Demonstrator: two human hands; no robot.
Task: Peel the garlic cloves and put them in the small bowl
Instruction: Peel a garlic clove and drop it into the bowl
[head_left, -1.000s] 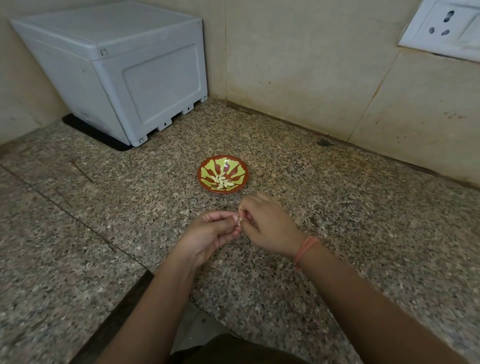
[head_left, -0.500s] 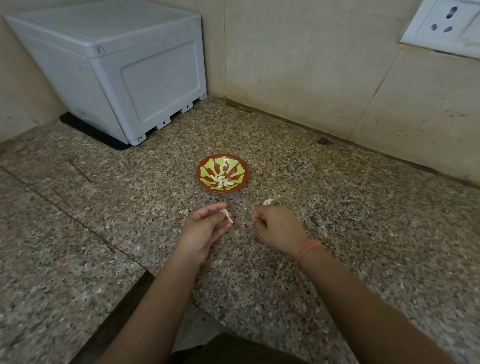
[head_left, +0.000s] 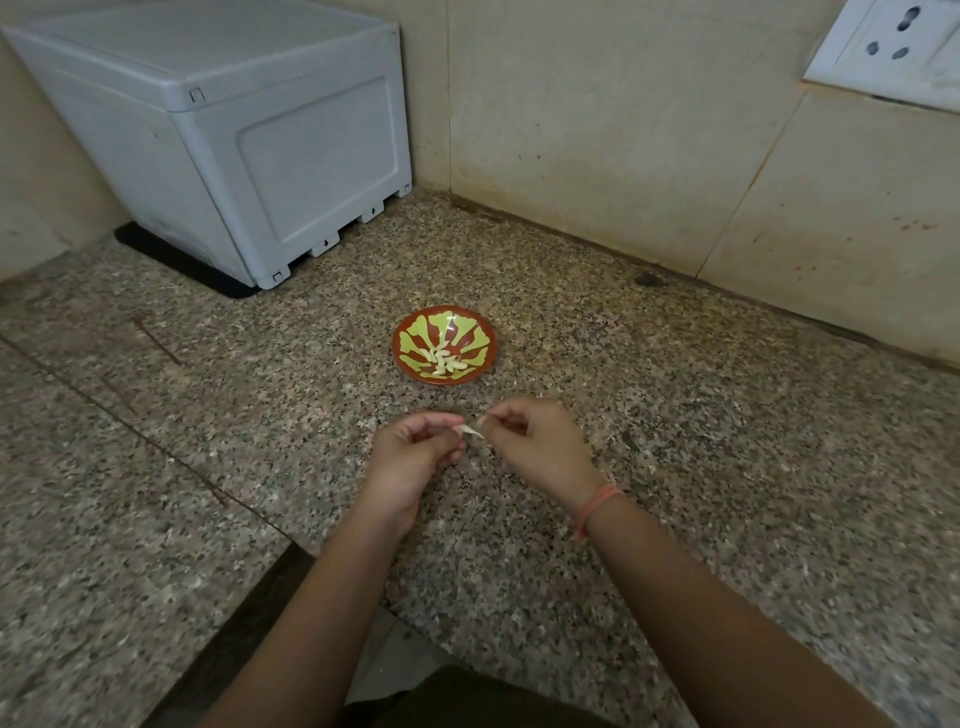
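Note:
A small red and green bowl (head_left: 413, 332) sits on the granite counter, holding several peeled garlic cloves (head_left: 442, 361). Just in front of it, my left hand (head_left: 413, 460) and my right hand (head_left: 540, 444) meet over the counter. Between their fingertips is a pale garlic clove (head_left: 469, 430), pinched by my left thumb and fingers at one end. My right fingertips touch its other end. An orange band circles my right wrist.
A grey plastic box (head_left: 223, 135) stands on a black mat at the back left corner. Tiled walls close the back, with a white socket plate (head_left: 893, 47) at upper right. The counter's front edge drops off near my left forearm.
The hands were together a second ago, then drew apart with my right hand near a scrap on the counter. Now they have come back together on the clove.

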